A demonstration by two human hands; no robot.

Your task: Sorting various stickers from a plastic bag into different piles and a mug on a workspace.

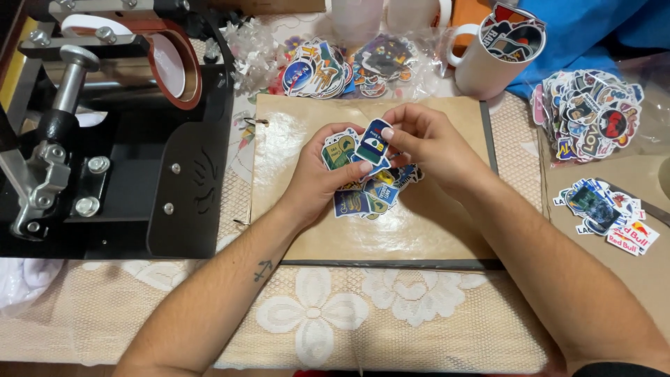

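Both hands' grips clamp one blue sticker, left hand and right hand above the sticker pile.

Both hands meet over a brown paper sheet on the lace-covered counter. The left hand cups a loose stack of stickers, while the right hand pinches a blue sticker at the top of it. A black press machine stands to the left. A white mug and more sticker piles lie to the right.
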